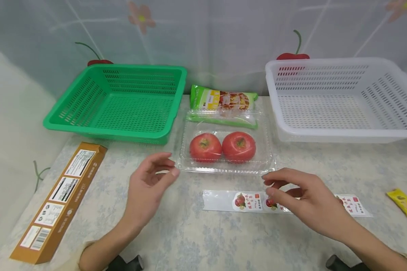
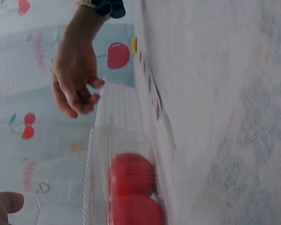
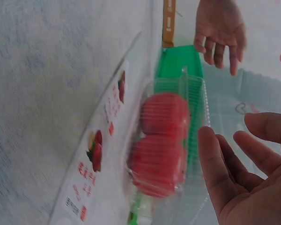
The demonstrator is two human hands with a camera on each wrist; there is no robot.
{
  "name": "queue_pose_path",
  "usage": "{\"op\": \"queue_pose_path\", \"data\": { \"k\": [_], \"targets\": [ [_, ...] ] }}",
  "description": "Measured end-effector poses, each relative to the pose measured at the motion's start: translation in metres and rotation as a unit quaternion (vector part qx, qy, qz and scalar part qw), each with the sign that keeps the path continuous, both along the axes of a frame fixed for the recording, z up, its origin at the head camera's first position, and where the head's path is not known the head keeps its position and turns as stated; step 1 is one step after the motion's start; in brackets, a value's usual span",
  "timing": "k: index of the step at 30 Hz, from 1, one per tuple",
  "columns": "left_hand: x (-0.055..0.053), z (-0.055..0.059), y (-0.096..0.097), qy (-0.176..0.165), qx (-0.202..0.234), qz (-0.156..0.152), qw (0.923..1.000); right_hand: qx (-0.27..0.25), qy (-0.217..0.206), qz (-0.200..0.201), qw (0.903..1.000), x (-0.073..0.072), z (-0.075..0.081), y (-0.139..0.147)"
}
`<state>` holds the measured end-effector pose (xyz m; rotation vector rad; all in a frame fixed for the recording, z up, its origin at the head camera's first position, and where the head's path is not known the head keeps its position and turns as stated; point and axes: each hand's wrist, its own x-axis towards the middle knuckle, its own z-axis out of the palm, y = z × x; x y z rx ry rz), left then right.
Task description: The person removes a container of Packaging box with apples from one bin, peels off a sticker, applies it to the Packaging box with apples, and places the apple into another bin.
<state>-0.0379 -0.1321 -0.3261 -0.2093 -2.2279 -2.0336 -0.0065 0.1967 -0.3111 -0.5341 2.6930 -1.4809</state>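
Observation:
Two red apples (image 1: 239, 146) sit side by side inside a clear plastic clamshell box (image 1: 224, 167) at the middle of the table. Its lid lies over them; whether it is latched I cannot tell. My left hand (image 1: 150, 184) hovers by the box's near left corner, fingers loosely bent and holding nothing. Off the near right corner is my right hand (image 1: 305, 203), also holding nothing, its fingers relaxed. Beneath it lies a strip of fruit stickers (image 1: 217, 200), partly hidden by that hand. The right wrist view shows the apples (image 3: 157, 164) through the clear plastic.
A green basket (image 1: 122, 133) stands at the back left, a white basket (image 1: 346, 133) at the back right. Between them, behind the box, lies a green food packet (image 1: 203, 98). A long brown carton (image 1: 59, 201) rests at left, a small yellow packet (image 1: 404, 203) at far right.

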Motion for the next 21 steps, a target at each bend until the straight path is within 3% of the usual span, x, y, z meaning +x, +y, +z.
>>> {"op": "queue_pose_path", "data": {
  "k": [2, 5, 8, 10, 13, 17, 21],
  "targets": [
    [0.006, -0.001, 0.01, 0.006, -0.028, -0.064, 0.9976, -0.014, -0.011, 0.027, 0.9995, -0.001, -0.008, -0.006],
    [0.009, -0.006, 0.024, -0.027, -0.057, -0.146, 0.9873, -0.026, -0.017, 0.066, 0.9973, -0.005, -0.021, -0.016],
    [0.009, -0.016, 0.037, -0.08, -0.101, -0.211, 0.9689, -0.022, -0.037, 0.097, 0.9943, -0.011, -0.032, -0.025],
    [0.008, -0.024, 0.044, -0.094, -0.147, -0.245, 0.9535, -0.013, -0.052, 0.11, 0.9925, -0.014, -0.038, -0.03],
    [0.003, -0.034, 0.05, -0.075, -0.233, -0.27, 0.9312, 0.012, -0.053, 0.12, 0.9913, -0.019, -0.047, -0.035],
    [-0.004, -0.04, 0.051, -0.047, -0.328, -0.275, 0.9024, 0.041, -0.05, 0.124, 0.9902, -0.023, -0.057, -0.038],
    [-0.008, -0.041, 0.048, -0.05, -0.368, -0.279, 0.8852, 0.056, -0.058, 0.12, 0.9895, -0.024, -0.063, -0.037]
  ]
}}
